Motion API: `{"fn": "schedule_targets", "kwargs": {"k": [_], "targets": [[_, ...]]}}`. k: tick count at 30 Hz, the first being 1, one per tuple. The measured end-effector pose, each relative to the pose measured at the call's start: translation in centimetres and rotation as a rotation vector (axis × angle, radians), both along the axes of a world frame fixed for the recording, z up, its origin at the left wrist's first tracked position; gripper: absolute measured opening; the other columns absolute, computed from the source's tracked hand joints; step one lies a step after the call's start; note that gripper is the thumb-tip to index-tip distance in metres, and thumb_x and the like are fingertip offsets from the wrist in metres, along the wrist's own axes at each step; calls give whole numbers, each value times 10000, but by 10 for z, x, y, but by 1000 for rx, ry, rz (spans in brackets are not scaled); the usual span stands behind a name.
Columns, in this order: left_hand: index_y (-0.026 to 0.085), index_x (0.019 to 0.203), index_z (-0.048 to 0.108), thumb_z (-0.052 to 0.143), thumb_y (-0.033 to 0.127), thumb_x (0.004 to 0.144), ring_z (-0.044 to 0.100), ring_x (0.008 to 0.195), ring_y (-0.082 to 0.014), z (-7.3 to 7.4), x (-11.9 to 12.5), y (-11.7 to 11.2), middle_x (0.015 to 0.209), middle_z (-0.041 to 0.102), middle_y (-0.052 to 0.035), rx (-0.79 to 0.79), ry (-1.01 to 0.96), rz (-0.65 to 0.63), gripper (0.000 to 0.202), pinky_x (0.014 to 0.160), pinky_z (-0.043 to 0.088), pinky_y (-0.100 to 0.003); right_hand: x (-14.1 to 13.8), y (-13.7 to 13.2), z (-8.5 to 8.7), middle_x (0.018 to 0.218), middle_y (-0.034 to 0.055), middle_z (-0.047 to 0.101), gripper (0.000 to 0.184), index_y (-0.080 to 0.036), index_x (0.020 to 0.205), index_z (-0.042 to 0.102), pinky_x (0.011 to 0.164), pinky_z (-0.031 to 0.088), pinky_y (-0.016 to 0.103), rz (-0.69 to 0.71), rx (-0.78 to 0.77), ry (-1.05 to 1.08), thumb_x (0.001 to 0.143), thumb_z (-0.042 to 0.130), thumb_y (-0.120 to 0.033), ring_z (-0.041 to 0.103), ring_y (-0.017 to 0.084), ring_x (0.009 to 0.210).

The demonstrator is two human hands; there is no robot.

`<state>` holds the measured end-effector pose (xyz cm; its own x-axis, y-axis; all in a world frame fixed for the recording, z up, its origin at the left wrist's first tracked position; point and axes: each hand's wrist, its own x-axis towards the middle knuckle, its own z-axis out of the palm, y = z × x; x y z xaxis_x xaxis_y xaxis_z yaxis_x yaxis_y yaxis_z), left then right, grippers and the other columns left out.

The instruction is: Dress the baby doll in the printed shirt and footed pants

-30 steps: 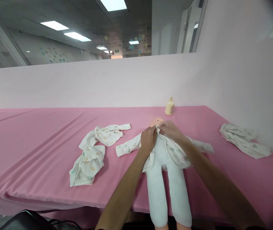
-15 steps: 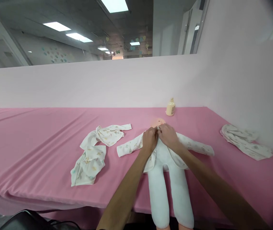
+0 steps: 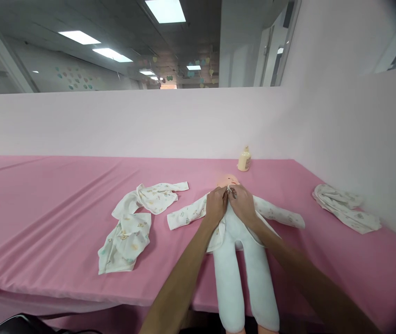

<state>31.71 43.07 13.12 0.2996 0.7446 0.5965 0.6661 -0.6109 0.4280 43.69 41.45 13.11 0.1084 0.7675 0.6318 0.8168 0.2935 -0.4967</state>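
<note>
Apparently sleeved, the white cloth doll's [image 3: 228, 278] printed white jacket [image 3: 188, 215] lies open-fronted, left hand [image 3: 216, 202] and right hand [image 3: 242, 202] fingers pinching its neckline [image 3: 229, 187]

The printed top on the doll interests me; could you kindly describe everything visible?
The printed top is soft-looking white fabric with small motifs. It lies on the white-clad doll, sleeves stretched sideways over the pink cloth, front parted below the neck. The left hand and right hand pinch it at the neckline.

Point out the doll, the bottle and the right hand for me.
Doll [image 3: 234, 230]: head view, on its white torso.
Bottle [image 3: 244, 162]: head view, middle of its body.
Right hand [image 3: 244, 205]: head view, back of the hand.
</note>
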Motion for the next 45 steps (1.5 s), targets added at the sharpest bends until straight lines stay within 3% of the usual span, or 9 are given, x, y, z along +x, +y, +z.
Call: {"fn": "schedule_targets", "kwargs": {"k": [11, 32, 39, 45], "targets": [[201, 946, 677, 388, 183, 956, 589, 801, -169, -6, 3, 6, 882, 682, -48, -9, -34, -29, 290, 741, 391, -262, 2, 0, -1, 1000, 97, 646, 206, -172, 982, 629, 857, 476, 361, 63, 11, 203, 825, 497, -198, 596, 213, 914], [201, 973, 685, 403, 158, 940, 586, 776, -173, -4, 3, 2, 888, 689, -43, 23, -9, -31, 287, 694, 377, -278, 2, -5, -7, 1046, 90, 654, 288, -181, 1041, 615, 856, 409, 343, 33, 81, 14, 866, 391, -136, 561, 237, 994], [196, 943, 670, 399, 135, 923, 579, 790, -172, -3, 3, 0, 884, 679, -48, -4, -15, -49, 278, 719, 386, -271, 0, -8, -3, 970, 92, 625, 236, -184, 919, 606, 865, 403, 339, 39, 142, -51, 869, 385, -121, 536, 229, 956], [196, 964, 669, 379, 158, 947, 591, 834, -176, -2, 3, 0, 925, 689, -52, -5, -27, -66, 293, 747, 398, -274, -2, -12, -2, 955, 92, 648, 226, -186, 908, 610, 817, 411, 334, 3, 95, -46, 902, 386, -151, 553, 225, 904]]}}
